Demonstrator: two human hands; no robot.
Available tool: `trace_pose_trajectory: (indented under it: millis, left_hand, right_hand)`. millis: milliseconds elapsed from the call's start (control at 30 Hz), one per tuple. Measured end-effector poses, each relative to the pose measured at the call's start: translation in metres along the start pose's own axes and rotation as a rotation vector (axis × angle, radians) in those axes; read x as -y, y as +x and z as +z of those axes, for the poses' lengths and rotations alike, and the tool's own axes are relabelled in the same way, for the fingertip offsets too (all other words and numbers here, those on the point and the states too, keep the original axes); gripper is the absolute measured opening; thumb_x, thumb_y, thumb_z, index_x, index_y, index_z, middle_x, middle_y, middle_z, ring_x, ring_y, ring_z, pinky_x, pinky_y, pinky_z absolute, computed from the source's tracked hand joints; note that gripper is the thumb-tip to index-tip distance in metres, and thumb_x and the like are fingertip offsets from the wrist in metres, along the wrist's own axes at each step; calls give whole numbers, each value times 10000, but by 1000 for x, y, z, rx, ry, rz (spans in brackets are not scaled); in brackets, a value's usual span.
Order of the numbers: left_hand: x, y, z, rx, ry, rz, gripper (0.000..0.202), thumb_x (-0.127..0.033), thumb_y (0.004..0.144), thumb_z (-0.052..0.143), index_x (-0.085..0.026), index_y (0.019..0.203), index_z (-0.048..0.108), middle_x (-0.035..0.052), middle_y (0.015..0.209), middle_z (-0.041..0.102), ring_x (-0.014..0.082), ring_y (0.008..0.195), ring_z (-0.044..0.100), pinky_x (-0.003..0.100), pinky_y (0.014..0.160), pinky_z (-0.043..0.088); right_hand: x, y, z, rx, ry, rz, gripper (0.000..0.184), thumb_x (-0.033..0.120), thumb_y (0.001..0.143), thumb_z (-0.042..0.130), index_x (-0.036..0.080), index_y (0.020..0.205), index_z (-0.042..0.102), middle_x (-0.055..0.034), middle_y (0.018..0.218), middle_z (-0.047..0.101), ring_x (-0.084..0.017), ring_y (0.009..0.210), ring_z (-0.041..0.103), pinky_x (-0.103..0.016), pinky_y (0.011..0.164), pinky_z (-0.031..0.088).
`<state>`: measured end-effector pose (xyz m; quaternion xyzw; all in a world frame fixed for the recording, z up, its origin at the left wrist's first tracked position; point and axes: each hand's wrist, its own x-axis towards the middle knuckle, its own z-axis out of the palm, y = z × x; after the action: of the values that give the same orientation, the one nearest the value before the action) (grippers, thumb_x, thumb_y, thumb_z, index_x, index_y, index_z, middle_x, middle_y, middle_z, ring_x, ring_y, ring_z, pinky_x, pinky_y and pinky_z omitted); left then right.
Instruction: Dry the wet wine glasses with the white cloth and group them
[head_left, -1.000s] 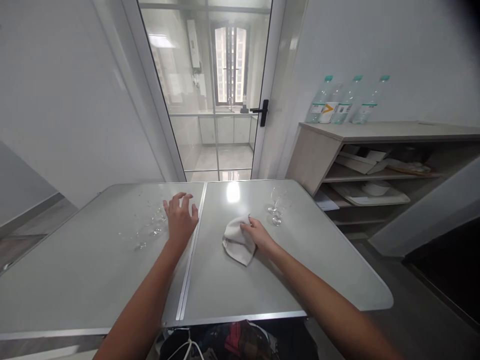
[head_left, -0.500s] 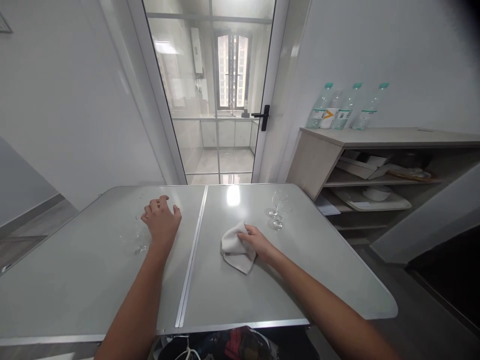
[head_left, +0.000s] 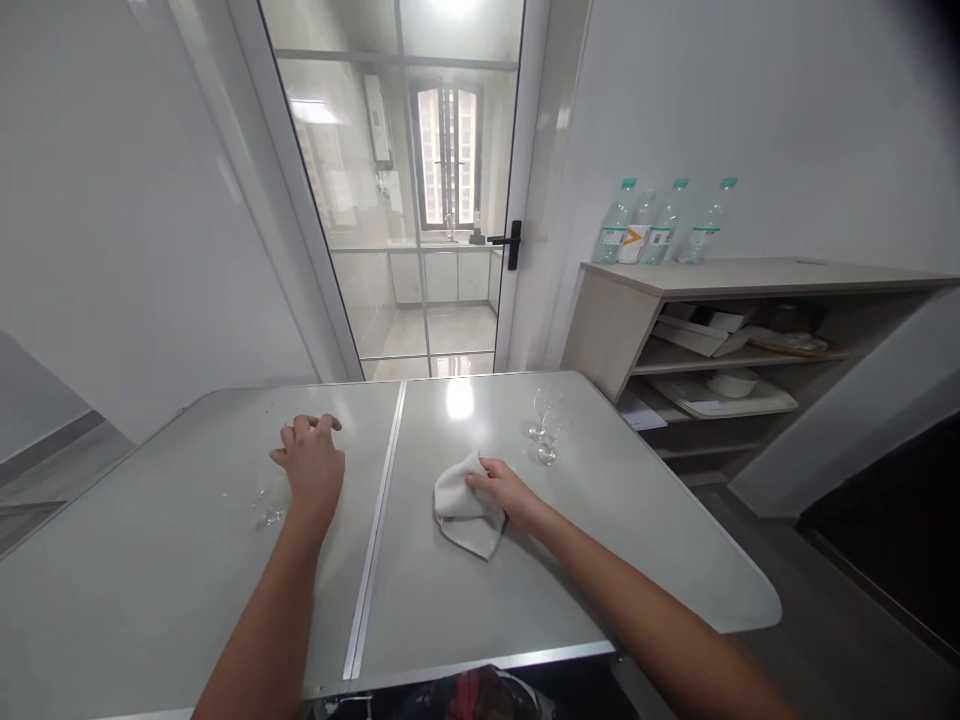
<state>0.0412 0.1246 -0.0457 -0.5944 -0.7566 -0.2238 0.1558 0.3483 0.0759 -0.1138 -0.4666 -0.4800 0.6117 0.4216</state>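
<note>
My right hand (head_left: pixel 506 490) pinches a folded white cloth (head_left: pixel 469 525) between thumb and fingers, and part of it rests on the table. My left hand (head_left: pixel 309 462) is over the left half of the table with its fingers loosely bent and apart; nothing shows in it, though the palm side is hidden. Just left of that wrist are clear stemmed glasses (head_left: pixel 271 516), faint against the tabletop and partly covered by the hand. Beyond my right hand, two clear stemmed glasses (head_left: pixel 547 455) stand close together.
The pale grey table (head_left: pixel 420 620) has a metal seam (head_left: pixel 375 540) down its middle. Behind it is a glass door (head_left: pixel 457 330) with a black handle (head_left: pixel 513 245). To the right, a shelf unit (head_left: pixel 611 325) carries several plastic bottles (head_left: pixel 660 235), with trays and boxes below.
The view has shifted slightly. My left hand's fingers have drawn in, and its thumb no longer sticks out. My right hand keeps the cloth at nearly the same spot.
</note>
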Motion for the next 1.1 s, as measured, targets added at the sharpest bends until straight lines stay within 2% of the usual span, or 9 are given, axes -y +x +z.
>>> trace_pose_trajectory:
  millis: [200, 300, 467, 600, 700, 800, 900, 1100]
  left_hand:
    - [-12, -5, -6, 5, -67, 64, 455, 69, 722, 489, -228, 999, 694, 122, 1199, 548, 291, 1068, 498, 380, 781, 354]
    - [-23, -11, -10, -29, -137, 160, 501, 106, 680, 461, -226, 964, 705, 115, 1166, 569, 276, 1011, 512, 376, 772, 357]
    - [-43, -28, -9, -131, -315, 483, 501, 135, 686, 411, -213, 909, 695, 100, 1099, 600, 231, 879, 508, 377, 801, 403]
    - [-58, -43, -4, -165, -451, 821, 471, 123, 794, 387, -215, 927, 687, 92, 1090, 614, 200, 859, 510, 370, 835, 441]
    - [-69, -57, -4, -199, -577, 1037, 391, 82, 869, 419, -212, 933, 669, 83, 1050, 625, 175, 847, 520, 330, 801, 472]
    - [-79, -73, -7, -264, -636, 1234, 261, 26, 905, 509, -201, 923, 637, 77, 1012, 642, 162, 835, 535, 317, 786, 498]
    - [-88, -86, -8, -343, -607, 1364, 197, -11, 920, 549, -194, 928, 622, 69, 975, 654, 160, 830, 559, 357, 853, 528]
    - [-93, -94, -7, -351, -640, 1407, 218, 18, 895, 563, -190, 923, 623, 62, 924, 669, 160, 796, 581, 397, 894, 551]
  right_hand:
    - [2, 2, -2, -125, 128, 2, 182, 283, 694, 673, 165, 832, 660, -11, 734, 674, -179, 689, 612, -267, 627, 445]
    - [3, 2, -4, -131, 139, -25, 191, 242, 677, 657, 170, 854, 658, -9, 746, 681, -177, 695, 614, -261, 623, 444]
    - [6, 1, 1, -105, 144, -98, 313, 195, 637, 677, 171, 949, 669, -20, 806, 722, -193, 722, 640, -282, 653, 473]
    - [6, 2, 5, -157, 199, -92, 405, 303, 694, 741, 189, 1077, 669, -48, 927, 753, -229, 850, 681, -329, 760, 514]
    - [3, 4, 8, -165, 254, -109, 391, 374, 718, 746, 186, 1057, 695, -58, 975, 757, -237, 912, 678, -339, 812, 509]
    - [2, 3, 13, -107, 336, -147, 342, 376, 739, 737, 194, 1027, 707, -42, 947, 756, -222, 882, 671, -325, 805, 501]
    - [5, -3, 21, 0, 419, -142, 342, 375, 754, 747, 192, 1040, 699, -40, 937, 754, -209, 862, 668, -312, 804, 494]
    - [13, -14, 28, 197, 475, -80, 378, 311, 734, 771, 201, 1087, 690, -47, 997, 751, -212, 910, 674, -314, 845, 487]
